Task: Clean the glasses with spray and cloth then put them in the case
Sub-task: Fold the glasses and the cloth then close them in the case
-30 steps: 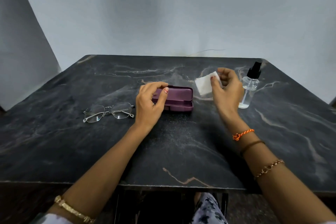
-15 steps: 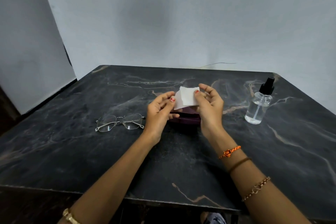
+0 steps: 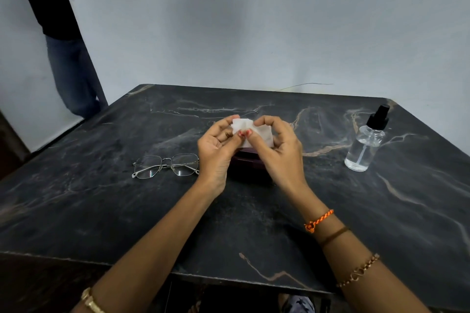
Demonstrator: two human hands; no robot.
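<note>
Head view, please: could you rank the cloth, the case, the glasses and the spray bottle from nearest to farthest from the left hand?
1. Cloth: pinched in the left hand, shared with the right hand.
2. Case: just beneath the hands, partly hidden.
3. Glasses: on the table, to the left.
4. Spray bottle: far right.

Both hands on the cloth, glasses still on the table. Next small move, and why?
Probably free the left hand and reach for the glasses. Both hands pinch the white cloth above the purple case; the glasses lie untouched left of them, and the spray bottle stands untouched to the right, near the right hand.
</note>
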